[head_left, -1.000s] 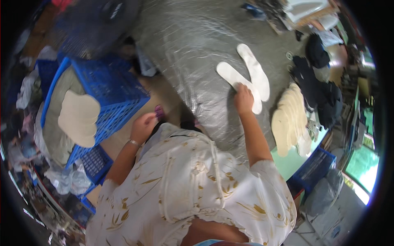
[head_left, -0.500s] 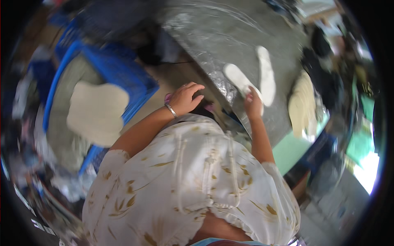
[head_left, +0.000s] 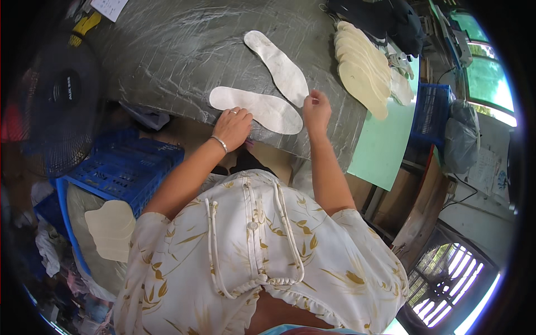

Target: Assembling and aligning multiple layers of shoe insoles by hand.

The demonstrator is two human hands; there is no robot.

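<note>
Lying flat near the front edge of the tabletop [head_left: 167, 61], just beside the worker's body: near white insole [head_left: 265, 111], narrow end toward the left, wide end toward the right. Directly beyond: far white insole [head_left: 273, 62], set at a slant, narrow end pointing away and to the left, wide end close to the right end of the near white insole; contact between the two not certain. Left hand [head_left: 233, 128]: palm down, fingers loosely bent and partly spread, fingertips laid on the near white insole along its front edge; impossible to tell whether gripped. Right hand [head_left: 317, 110]: fingers curled inward, thumb side up, at the wide end of the far white insole; impossible to tell whether pinched. On the left wrist: silvery bracelet [head_left: 221, 144]. Over the tabletop: wrinkled, shiny grey covering. To the right: fanned stack of cream insoles [head_left: 365, 72], partly above a pale green sheet [head_left: 385, 142]. Behind the stack: dark fabric [head_left: 363, 15]. Farther right: blue bin [head_left: 431, 111] and grey plastic bag [head_left: 462, 139]. To the left: black fan [head_left: 61, 106], blue crate [head_left: 134, 170], and further cream insoles [head_left: 110, 229] on grey-green material.
</note>
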